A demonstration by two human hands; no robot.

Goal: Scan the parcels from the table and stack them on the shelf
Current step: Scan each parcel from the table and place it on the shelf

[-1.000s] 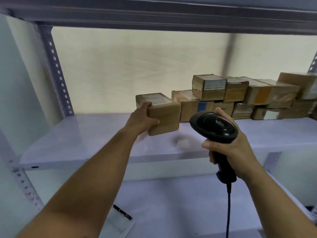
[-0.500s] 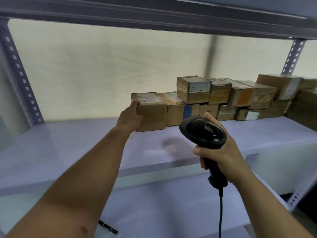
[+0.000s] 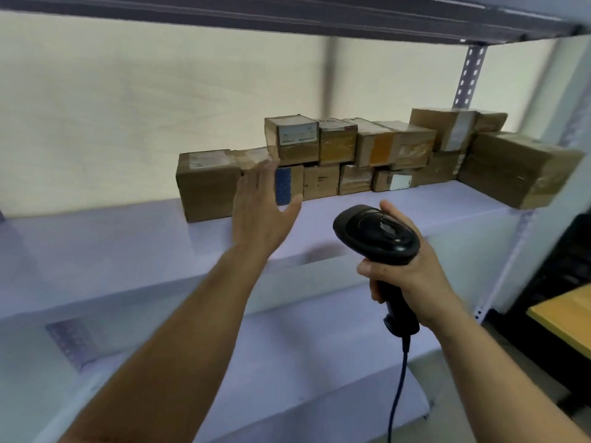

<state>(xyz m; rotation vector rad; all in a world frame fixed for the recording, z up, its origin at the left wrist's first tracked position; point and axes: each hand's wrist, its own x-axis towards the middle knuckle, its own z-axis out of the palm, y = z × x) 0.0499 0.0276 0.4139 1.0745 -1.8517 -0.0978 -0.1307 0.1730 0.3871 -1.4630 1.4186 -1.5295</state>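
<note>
The fingers (image 3: 265,174) of our left hand (image 3: 260,209) are spread, holding nothing, just in front of the parcel (image 3: 208,187) at the left end of the row on the shelf (image 3: 96,251). Our right hand (image 3: 403,266) is wrapped tight around the handle of the black scanner (image 3: 375,233), its cable (image 3: 398,388) hanging down. More parcels (image 3: 367,151) are stacked two high to the right.
</note>
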